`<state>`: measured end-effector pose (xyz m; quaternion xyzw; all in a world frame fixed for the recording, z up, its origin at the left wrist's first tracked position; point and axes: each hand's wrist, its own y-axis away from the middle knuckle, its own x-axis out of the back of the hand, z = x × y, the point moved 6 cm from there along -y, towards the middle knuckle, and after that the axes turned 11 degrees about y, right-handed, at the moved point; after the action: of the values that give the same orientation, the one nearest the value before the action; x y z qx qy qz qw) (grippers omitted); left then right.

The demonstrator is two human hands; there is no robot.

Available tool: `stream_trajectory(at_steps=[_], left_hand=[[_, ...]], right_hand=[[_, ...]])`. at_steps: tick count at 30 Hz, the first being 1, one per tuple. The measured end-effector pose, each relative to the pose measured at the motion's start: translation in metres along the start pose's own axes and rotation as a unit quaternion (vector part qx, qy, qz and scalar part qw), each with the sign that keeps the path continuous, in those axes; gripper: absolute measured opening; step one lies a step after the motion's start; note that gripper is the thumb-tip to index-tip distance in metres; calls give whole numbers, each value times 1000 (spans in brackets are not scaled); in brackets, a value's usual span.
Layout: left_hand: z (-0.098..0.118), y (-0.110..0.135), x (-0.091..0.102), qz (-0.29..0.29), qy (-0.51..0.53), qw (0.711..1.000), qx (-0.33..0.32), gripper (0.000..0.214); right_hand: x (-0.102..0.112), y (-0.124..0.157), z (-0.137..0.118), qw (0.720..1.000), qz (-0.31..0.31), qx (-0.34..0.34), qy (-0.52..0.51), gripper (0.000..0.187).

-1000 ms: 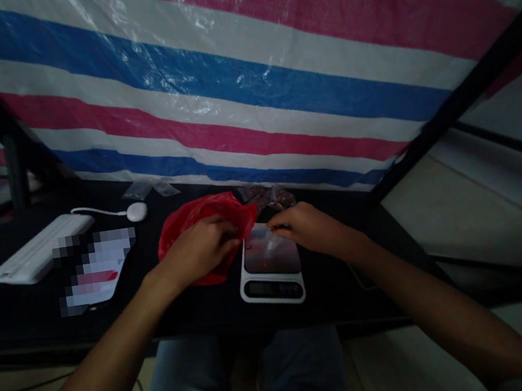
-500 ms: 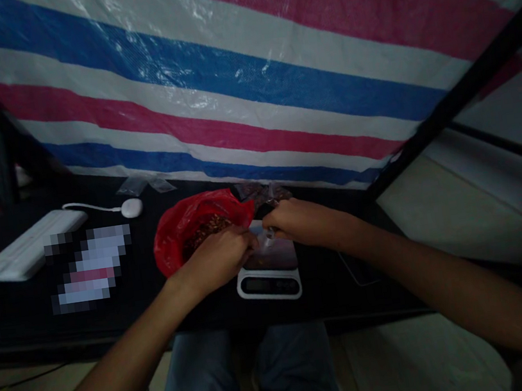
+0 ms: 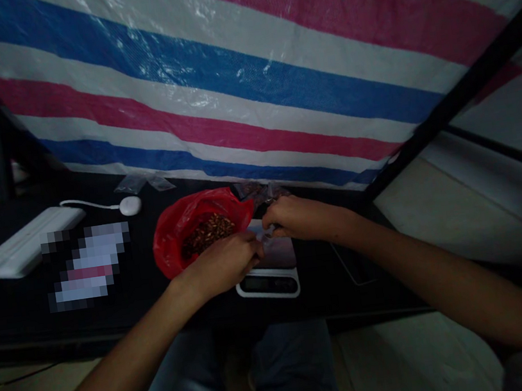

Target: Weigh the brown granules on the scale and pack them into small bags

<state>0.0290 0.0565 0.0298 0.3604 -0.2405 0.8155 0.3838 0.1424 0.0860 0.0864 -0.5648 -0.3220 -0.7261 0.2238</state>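
Out of the red bag (image 3: 165, 238) it was in a second ago, your left hand (image 3: 232, 259) has its fingertips drawn together over the scale (image 3: 270, 295); whether they grip anything cannot be told. Your right hand (image 3: 291, 218) pinches a small clear bag (image 3: 266, 238) above the scale. Brown kernels (image 3: 212, 229) fill the open red bag on the bench (image 3: 170, 312).
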Motion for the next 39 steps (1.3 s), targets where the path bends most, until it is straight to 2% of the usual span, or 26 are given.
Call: stream_trajectory(at_steps=[3,7,11,15,20,22,25,28,30,33,39], left_hand=[[-3,2,5,-8,6,1000,8,21],[-7,1,11,19,1,1000,6,21],[-9,-5,7,17,-9,1000,2,20],[-9,-11,0,13,-13,1000,-14,21],[-7,-13,-1,8,-38,999,-4,19],[-7,-13,0,3,-25,1000,-4,17],[-8,-15,2,-1,11,1000,-13,17],[-11,-17,4,6,21,1000,-11,16],[-10,-18,4,10,16,1000,-15,16],[-5,-19,1,2,14,999,-31,15],[-5,-20,-6,0,-11,1000,-21,16]], right_hand=[[0,0,0,1000,2,3,-11,12],[0,0,0,1000,8,8,-22,8],[1,-2,-1,999,11,9,-28,7],[4,-1,-2,999,17,2,-45,15],[6,15,6,994,49,-37,-86,15],[0,24,13,991,56,-76,-94,14],[-24,35,18,984,30,-128,-121,13],[-50,37,14,980,14,-133,-145,13],[-59,38,12,979,24,-130,-156,14],[-61,41,16,971,49,-141,-188,13],[-36,43,28,945,164,-155,-236,11]])
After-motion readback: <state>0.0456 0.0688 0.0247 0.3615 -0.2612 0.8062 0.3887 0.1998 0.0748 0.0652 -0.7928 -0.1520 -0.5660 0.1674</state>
